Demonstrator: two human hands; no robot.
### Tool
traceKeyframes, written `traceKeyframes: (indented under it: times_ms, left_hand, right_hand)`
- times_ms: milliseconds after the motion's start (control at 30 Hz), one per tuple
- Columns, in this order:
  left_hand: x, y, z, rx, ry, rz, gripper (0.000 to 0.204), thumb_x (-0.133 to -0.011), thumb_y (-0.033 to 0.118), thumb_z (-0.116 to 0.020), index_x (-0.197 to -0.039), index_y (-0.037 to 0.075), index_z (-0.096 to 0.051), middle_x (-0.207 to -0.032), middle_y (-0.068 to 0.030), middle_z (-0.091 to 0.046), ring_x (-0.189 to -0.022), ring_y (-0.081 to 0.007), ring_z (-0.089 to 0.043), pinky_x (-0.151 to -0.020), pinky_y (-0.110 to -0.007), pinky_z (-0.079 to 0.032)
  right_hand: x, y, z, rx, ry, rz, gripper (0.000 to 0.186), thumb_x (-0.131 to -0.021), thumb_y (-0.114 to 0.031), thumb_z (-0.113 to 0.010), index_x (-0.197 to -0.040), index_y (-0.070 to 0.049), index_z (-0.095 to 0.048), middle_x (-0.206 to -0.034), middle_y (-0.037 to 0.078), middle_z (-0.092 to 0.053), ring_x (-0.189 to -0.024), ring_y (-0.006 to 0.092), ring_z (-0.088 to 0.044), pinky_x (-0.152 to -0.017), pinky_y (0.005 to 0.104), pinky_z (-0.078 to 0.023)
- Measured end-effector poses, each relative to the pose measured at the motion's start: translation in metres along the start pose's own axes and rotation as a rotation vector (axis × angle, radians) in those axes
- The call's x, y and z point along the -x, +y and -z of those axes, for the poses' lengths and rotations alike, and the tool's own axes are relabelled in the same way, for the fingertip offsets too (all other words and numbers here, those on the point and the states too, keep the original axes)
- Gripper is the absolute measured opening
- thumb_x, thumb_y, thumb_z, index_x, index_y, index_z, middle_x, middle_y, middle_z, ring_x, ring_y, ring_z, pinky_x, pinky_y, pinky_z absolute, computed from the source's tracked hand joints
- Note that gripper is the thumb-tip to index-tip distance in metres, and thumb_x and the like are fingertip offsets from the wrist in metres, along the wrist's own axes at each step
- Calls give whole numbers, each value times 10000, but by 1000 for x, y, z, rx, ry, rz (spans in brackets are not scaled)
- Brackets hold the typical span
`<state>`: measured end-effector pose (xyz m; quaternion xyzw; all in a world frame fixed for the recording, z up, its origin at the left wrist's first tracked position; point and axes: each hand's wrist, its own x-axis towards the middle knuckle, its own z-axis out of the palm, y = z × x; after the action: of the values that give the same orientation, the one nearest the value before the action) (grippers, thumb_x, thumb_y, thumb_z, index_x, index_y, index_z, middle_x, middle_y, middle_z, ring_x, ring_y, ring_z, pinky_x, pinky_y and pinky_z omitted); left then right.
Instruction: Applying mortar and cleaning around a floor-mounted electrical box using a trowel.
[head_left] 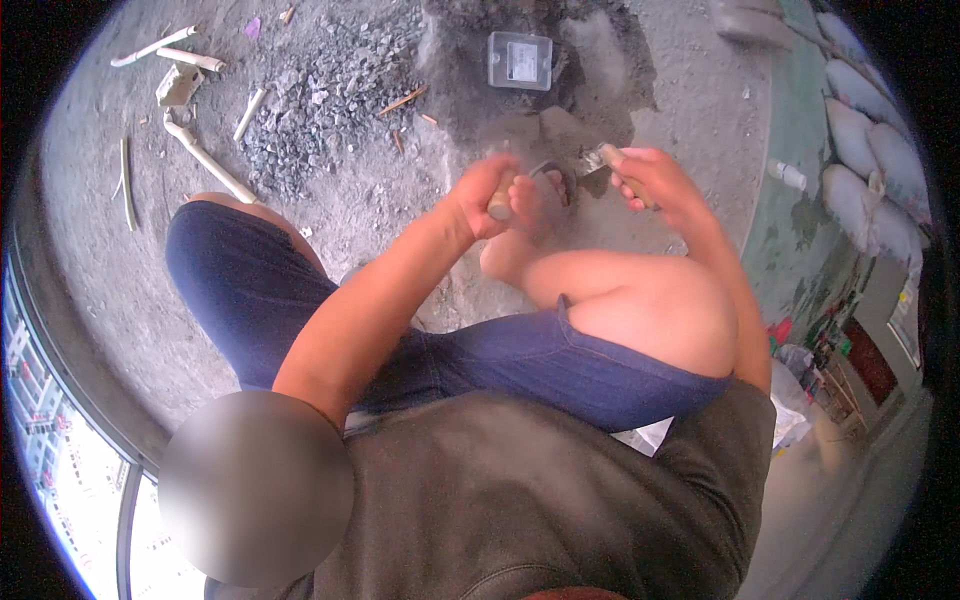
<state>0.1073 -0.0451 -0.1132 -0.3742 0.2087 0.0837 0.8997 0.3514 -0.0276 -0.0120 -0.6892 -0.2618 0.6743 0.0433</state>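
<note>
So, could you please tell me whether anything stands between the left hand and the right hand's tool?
Yes: in this view, the foot and a dark curved piece lie between the left hand and that tool.

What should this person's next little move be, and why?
I'd probably ease the pale wooden-handled tool with a grey metal end toward the dark, damp-looking patch of grey ground. The right hand grips it, and its metal end is near that patch. The left hand holds another pale wooden handle, its far end unclear.
</note>
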Motion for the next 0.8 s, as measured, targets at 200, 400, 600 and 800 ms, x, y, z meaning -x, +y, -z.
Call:
traceKeyframes:
  times_ms: [200, 400, 600, 800]
  left_hand:
    - [13, 26, -5, -132, -5, -6, 323, -892, 289, -479, -678, 51, -436, -608, 5, -445, -463, -96, -429, -403, -191, -397]
    - [38, 33, 5, -286, 60, 11, 265, -881, 259, -486, -705, 69, -425, -596, -4, -451, -460, -91, -421, -400, -197, -389]
    - [42, 42, 3, -317, 178, -26, 332, -912, 292, -470, -673, 66, -430, -573, 20, -428, -454, -78, -414, -388, -190, -374]
    - [56, 50, -5, -489, 255, -60, 300, -922, 287, -452, -714, 71, -435, -573, 21, -432, -441, -68, -402, -357, -193, -351]
  right_hand:
    - [8, 24, 15, -41, 8, 54, 185, -877, -235, -545, -870, -52, -569, -715, 2, -536, -573, 70, -472, -428, 222, -364]
    - [12, 58, 1, 325, 124, 137, 254, -874, -241, -545, -1044, -53, -565, -785, 53, -600, -610, 156, -560, -549, 301, -459]
    - [-6, 104, 5, 1012, 281, 490, 408, -851, -290, -576, -1196, -90, -490, -1082, 193, -587, -954, 389, -567, -790, 467, -460]
    - [-53, 86, 24, 1175, 342, 687, 399, -862, -321, -553, -1190, -98, -515, -1111, 159, -589, -971, 366, -566, -821, 445, -455]
